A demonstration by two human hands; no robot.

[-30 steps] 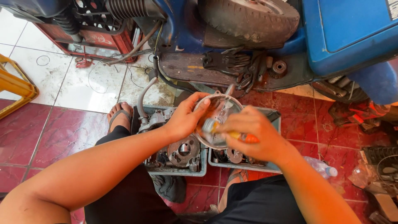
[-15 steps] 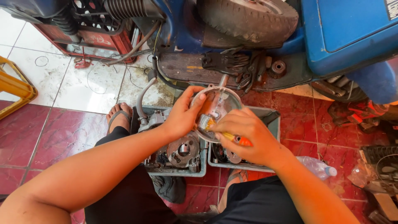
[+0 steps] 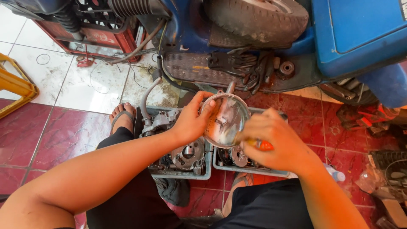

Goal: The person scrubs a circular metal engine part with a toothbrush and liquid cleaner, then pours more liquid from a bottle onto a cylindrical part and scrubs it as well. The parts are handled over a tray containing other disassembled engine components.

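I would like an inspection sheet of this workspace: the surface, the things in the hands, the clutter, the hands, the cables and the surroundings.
Surface: floor of dark red and white tiles, stained near the scooter.
Things in hand: round metal cover, held above two grey trays; orange-handled tool pressed against it.
Clutter: engine parts in the trays; black glove on the scooter's footboard; plastic bottle on the floor.
Hands: left hand grips the cover's rim; right hand holds the tool.
Cables: grey hose and thin wires on the floor.
Surroundings: blue scooter, red crate, yellow frame.
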